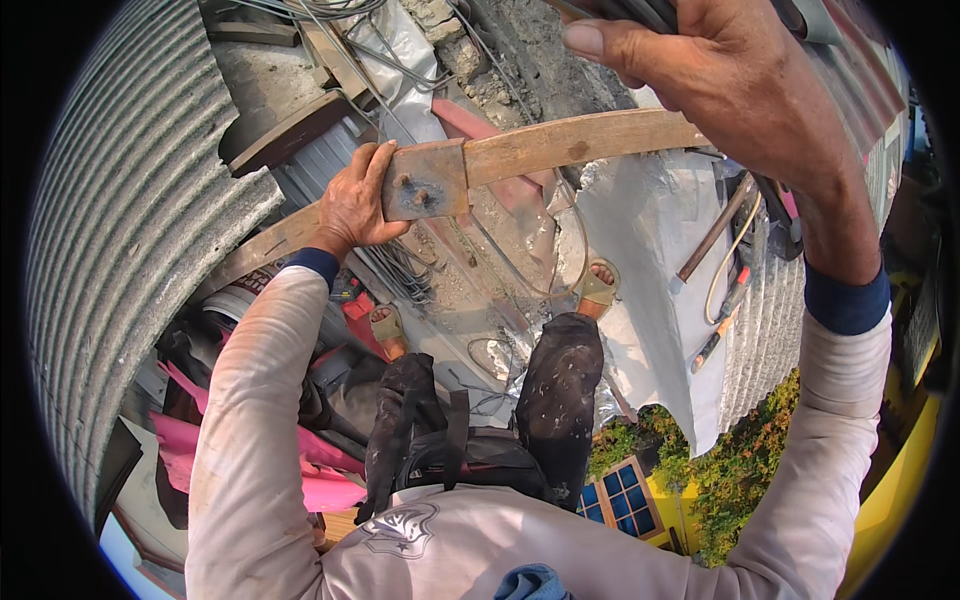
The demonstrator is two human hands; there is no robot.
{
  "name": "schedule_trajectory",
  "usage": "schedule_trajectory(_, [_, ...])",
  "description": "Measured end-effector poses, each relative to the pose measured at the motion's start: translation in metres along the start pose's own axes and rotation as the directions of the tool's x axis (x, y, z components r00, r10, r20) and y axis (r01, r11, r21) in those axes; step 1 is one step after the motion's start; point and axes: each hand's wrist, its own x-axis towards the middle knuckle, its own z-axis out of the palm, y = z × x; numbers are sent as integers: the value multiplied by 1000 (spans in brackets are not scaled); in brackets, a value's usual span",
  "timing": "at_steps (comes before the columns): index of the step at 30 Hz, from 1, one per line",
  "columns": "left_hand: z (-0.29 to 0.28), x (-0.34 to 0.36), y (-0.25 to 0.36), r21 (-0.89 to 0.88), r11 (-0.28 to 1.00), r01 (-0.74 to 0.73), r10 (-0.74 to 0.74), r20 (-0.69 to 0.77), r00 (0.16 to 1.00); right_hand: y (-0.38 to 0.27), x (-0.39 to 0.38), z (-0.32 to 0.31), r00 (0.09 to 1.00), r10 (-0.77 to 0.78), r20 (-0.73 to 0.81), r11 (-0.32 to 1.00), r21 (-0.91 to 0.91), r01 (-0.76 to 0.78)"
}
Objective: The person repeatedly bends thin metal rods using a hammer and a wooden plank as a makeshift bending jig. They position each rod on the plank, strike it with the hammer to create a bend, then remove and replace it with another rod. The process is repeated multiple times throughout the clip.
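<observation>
My left hand (352, 200) is closed round a long wooden beam (585, 140), its fingers against the edge of a rusty metal plate (435, 165). Bolts stick up from that plate. The beam slopes from lower left up toward the right, where my right forearm and hand cover its end. At the top right my right hand (750, 95) is raised and closed, thumb stretched leftward. It grips a dark, long thing (640, 12) that the picture's upper edge cuts off, so its kind is hidden.
Corrugated roofing (130, 230) curves along the left. My sandalled feet stand on debris below the beam. A hammer-like wooden handle (718, 228) and a red-handled tool (735, 293) lie on a grey sheet (640, 250) at right. Bundled wires (395, 270) and pink sheeting (325, 485) lie lower left.
</observation>
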Motion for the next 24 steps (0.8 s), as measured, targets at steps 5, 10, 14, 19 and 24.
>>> schedule_trajectory(5, [2,1,-4,157,971,-182,198,-93,976,-73,-143,73,682,527,507,753,93,-651])
schedule_trajectory(10, [4,-4,-4,28,1000,1,-1,0,1000,-111,-281,159,344,648,680,521,-65,-851])
schedule_trajectory(14, [4,-4,-2,36,999,-21,22,-30,999,-87,-335,283,339,675,656,419,37,-907])
schedule_trajectory(19, [4,-2,0,53,999,1,-3,25,1000,7,-302,494,420,785,455,429,88,-899])
schedule_trajectory(24, [13,-2,-1,-92,996,19,-16,37,999,120,-222,646,385,876,291,352,161,-922])
